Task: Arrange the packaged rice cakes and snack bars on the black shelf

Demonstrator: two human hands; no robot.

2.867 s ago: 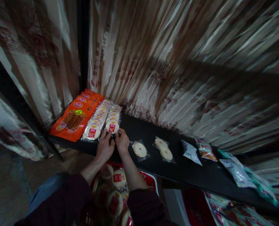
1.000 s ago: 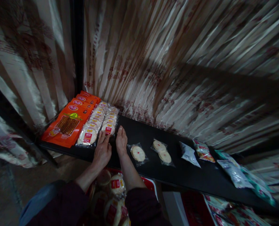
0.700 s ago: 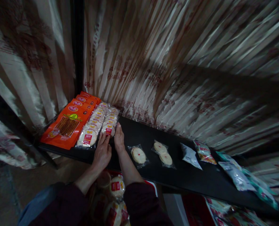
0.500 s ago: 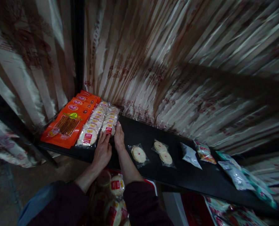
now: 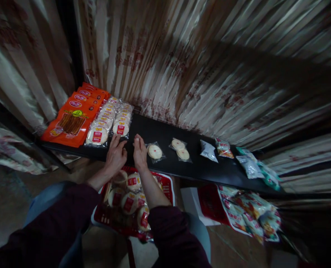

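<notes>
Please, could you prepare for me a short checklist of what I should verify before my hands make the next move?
1. Right hand free of packets: ok, none shows in it.
2. Left hand off the right row of crackers: cannot tell, its fingertips are at the front edge.
3. Left row of crackers lying overlapped, front to back: ok.
4. Orange bags fully on the shelf: cannot tell, they reach its front edge.
5. Single-cracker packet in line with the rows: not ok, it lies apart, to the right.
6. Packets in the red basket: ok, several show.
</notes>
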